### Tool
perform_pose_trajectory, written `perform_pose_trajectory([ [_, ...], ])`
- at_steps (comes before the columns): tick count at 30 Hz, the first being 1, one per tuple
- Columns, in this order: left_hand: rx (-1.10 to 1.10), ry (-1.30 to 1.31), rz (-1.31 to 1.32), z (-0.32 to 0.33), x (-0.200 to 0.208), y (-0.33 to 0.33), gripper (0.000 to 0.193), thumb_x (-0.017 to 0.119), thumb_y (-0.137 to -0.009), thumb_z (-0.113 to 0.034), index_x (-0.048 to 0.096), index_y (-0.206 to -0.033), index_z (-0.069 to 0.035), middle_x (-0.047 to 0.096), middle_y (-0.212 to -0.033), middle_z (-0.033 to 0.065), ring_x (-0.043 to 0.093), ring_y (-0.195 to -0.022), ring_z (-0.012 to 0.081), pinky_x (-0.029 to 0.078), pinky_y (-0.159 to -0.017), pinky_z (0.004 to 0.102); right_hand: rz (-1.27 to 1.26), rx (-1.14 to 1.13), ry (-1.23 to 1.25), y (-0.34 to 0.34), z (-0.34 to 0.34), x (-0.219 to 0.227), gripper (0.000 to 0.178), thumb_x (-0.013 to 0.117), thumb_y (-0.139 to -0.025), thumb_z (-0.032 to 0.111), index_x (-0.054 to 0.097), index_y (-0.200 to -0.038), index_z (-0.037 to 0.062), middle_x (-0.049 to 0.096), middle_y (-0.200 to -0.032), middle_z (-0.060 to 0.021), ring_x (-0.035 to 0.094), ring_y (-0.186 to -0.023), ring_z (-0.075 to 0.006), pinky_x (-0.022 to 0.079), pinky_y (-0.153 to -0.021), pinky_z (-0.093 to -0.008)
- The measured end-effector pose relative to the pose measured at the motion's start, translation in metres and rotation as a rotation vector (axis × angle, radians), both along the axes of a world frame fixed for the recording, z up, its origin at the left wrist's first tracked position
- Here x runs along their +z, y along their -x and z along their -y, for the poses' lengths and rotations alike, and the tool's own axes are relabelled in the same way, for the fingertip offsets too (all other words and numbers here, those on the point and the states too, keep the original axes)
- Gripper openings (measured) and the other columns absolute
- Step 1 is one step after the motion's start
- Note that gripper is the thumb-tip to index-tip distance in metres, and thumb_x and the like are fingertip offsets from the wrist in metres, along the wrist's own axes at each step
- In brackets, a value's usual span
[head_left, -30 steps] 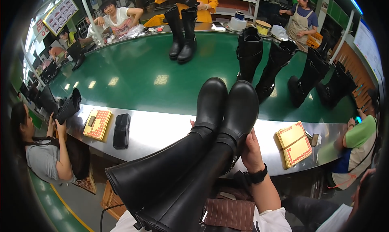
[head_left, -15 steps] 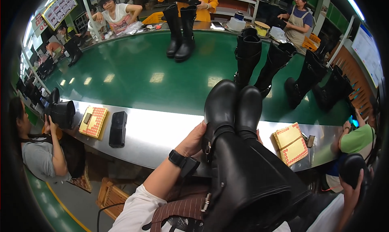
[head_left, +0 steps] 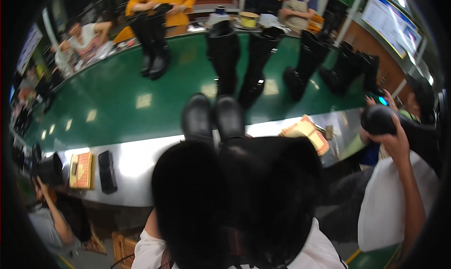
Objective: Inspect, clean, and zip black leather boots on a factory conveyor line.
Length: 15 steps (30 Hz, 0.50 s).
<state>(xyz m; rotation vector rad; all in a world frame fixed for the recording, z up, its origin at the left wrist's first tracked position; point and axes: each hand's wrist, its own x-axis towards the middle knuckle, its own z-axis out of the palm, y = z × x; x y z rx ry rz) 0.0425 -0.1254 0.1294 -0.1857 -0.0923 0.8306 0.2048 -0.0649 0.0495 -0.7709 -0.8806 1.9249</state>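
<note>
A pair of tall black leather boots (head_left: 190,189) is held up close in front of me, shaft openings toward me. Their rounded toes (head_left: 230,116) point away over the table's metal edge. My left forearm (head_left: 152,224) rises behind the left shaft, and its hand is hidden by the boots. My right hand is hidden too, apart from what may be a sliver of skin beside the right boot's foot. The pair stays raised between both hands, though their fingers do not show. The picture is blurred by motion.
Several black boots (head_left: 223,57) stand on the green table (head_left: 108,100). Yellow-and-red cards (head_left: 81,170) and a black phone (head_left: 107,172) lie on the metal edge at left; another card stack (head_left: 307,134) lies right. A co-worker's hand (head_left: 397,137) grips a boot at right.
The boots have tilted, bringing their shaft openings up toward me and covering my hands. My view has swung to the right, so the table's things appear farther left.
</note>
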Motion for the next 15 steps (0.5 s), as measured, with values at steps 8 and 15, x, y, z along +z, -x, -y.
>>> perform_pose_trajectory([
  [8,-0.32,-0.15,0.014,-0.124,0.017,-0.085,0.09,0.033,-0.087,-0.075,0.046,-0.131,0.002,0.059,-0.116,0.0223,0.061,-0.102,0.0315,0.05,-0.092,0.0411,0.895,-0.264,-0.859,-0.046,0.015,0.002,0.04,0.055,-0.094,0.024,0.053,-0.13,0.009,0.059,-0.104,-0.0155,0.054,-0.102,-0.0337,0.042,-0.095,-0.0383],
  [15,-0.258,-0.246,0.003,-0.133,-0.006,-0.077,0.092,0.033,-0.087,-0.076,0.043,-0.133,0.003,0.057,-0.118,0.0247,0.06,-0.104,0.0334,0.05,-0.093,0.0422,1.185,-0.396,-0.627,-0.096,0.027,0.037,0.018,0.065,-0.084,0.019,0.068,-0.096,0.0065,0.068,-0.095,-0.0125,0.066,-0.084,-0.0308,0.051,-0.075,-0.0386],
])
